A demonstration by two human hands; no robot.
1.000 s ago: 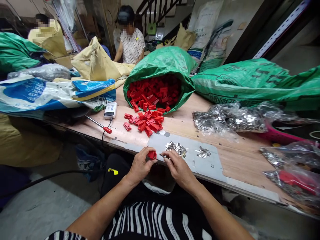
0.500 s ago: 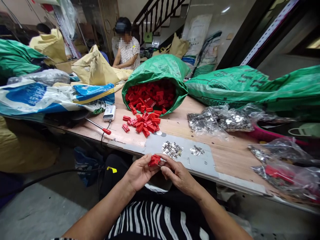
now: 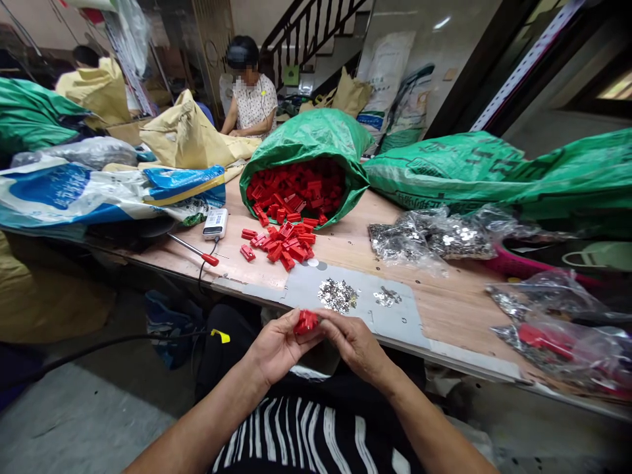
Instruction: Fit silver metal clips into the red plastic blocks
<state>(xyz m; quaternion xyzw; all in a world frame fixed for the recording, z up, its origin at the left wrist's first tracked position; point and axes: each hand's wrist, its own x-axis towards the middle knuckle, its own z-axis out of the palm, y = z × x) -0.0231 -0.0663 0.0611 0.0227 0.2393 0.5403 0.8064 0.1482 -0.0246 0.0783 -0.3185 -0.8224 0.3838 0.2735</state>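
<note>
Right hand (image 3: 356,345) has closed the gap seen a second ago, its fingertips now meeting the red plastic part (image 3: 306,321) in the left hand's (image 3: 276,345) grip, just before the tabletop's (image 3: 454,316) near edge; whether the right grip holds anything, I cannot tell.

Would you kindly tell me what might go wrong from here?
The red piece sits in the left hand near the front edge of the table; if it slipped, it might drop below. The right hand is near the larger heap of metal bits, so a stray brush might scatter some. The green sack lies open with red parts before its mouth; a bump might spill more.
</note>
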